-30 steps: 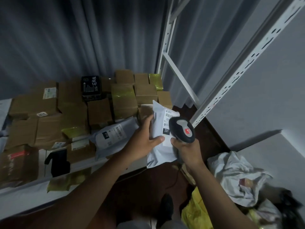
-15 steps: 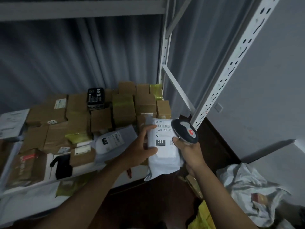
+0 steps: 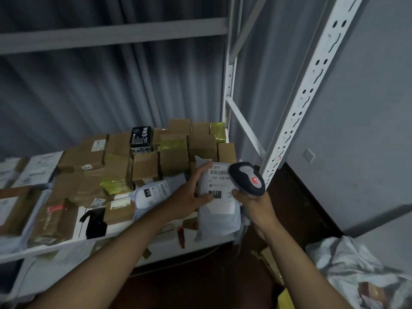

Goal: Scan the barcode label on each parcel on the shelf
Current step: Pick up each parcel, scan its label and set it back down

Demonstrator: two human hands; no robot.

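Observation:
My left hand (image 3: 191,195) grips a white poly-bag parcel (image 3: 219,217) by its left edge, thumb on the label (image 3: 219,186) with its barcode and "231". The parcel stands upright at the right end of the white shelf (image 3: 66,245). My right hand (image 3: 256,204) holds a dark handheld scanner (image 3: 247,178) with a grey top and red mark. The scanner's head sits at the label's right edge and covers part of it. Several brown cardboard parcels (image 3: 145,166) fill the shelf behind.
Another white bag parcel (image 3: 153,192) lies left of the held one, by a black item (image 3: 94,221). A black box (image 3: 141,138) stands at the back. A perforated white upright (image 3: 305,90) rises just right of the scanner. Crumpled white plastic (image 3: 347,264) lies on the floor at right.
The view has tilted up, so the upper shelf beam shows. The parcel now stands upright with its label facing me, and the scanner stays at its right edge.

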